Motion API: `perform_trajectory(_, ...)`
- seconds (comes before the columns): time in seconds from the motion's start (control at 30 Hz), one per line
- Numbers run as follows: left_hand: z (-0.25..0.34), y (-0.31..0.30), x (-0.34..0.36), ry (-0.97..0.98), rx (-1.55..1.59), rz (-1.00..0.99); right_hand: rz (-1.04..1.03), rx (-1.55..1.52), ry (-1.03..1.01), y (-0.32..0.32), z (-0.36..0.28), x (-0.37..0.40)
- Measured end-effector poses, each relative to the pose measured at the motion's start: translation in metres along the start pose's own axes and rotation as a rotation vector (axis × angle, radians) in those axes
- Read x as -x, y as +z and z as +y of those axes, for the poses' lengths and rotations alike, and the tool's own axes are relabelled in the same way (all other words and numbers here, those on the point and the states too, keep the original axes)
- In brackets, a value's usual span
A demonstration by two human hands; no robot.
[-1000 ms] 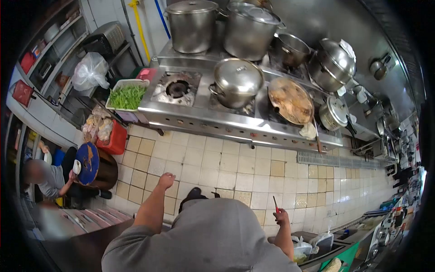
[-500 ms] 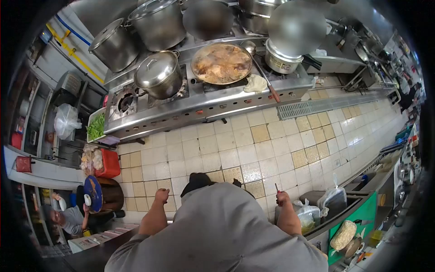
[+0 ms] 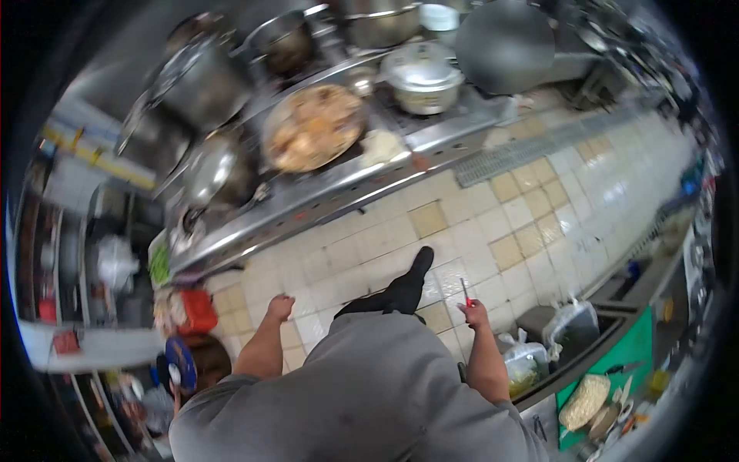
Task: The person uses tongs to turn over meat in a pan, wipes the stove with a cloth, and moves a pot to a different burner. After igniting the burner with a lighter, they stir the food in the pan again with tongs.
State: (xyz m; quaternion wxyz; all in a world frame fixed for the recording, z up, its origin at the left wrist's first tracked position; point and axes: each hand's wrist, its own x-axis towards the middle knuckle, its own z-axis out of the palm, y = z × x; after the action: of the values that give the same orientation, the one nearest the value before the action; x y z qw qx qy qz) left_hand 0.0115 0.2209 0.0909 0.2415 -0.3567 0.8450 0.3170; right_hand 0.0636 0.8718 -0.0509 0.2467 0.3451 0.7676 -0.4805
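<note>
My right hand (image 3: pixel 476 313) is closed round the red handle of a small tool (image 3: pixel 466 296) with a thin metal blade or shaft pointing forward. Its exact kind is too small to tell. My left hand (image 3: pixel 281 307) hangs over the tiled floor with its fingers curled, and nothing shows in it. Both arms are held out in front of my body, apart from any surface. Closest to my right hand are clear plastic bags (image 3: pixel 525 366) with something green inside, by the counter. One of my legs (image 3: pixel 396 289) is stretched forward over the tiles.
A steel stove (image 3: pixel 346 196) runs ahead, bearing a wide pan of brown food (image 3: pixel 314 129), a lidded pot (image 3: pixel 422 77) and several larger pots. On the right, a green board (image 3: pixel 612 358) holds a pale block of food (image 3: pixel 585 402). Left, a person is beside a blue disc (image 3: pixel 182 362).
The view has turned, so the stove looks tilted and blurred. One leg has come forward. Both hands appear slightly higher in the picture, and the red-handled tool shows more plainly.
</note>
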Motion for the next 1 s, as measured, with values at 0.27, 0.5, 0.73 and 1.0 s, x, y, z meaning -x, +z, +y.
perform_trajectory(0.27,0.224,0.205,-0.124,0.080,-0.561,-0.541,0.143,0.080,0.152,-0.153,0.018,0.015)
perform_trajectory(0.5,0.590,0.443,0.011,1.076,-0.644,-0.839,0.805,-0.416,0.429,-0.209,0.065,0.074)
perform_trajectory(0.73,0.848,0.641,0.036,1.452,-0.711,-0.853,0.819,-1.389,0.627,-0.257,0.062,0.064)
perform_trajectory(1.0,0.988,0.661,0.030,0.831,-0.971,-0.917,0.780,-0.974,0.423,-0.531,0.033,-0.080)
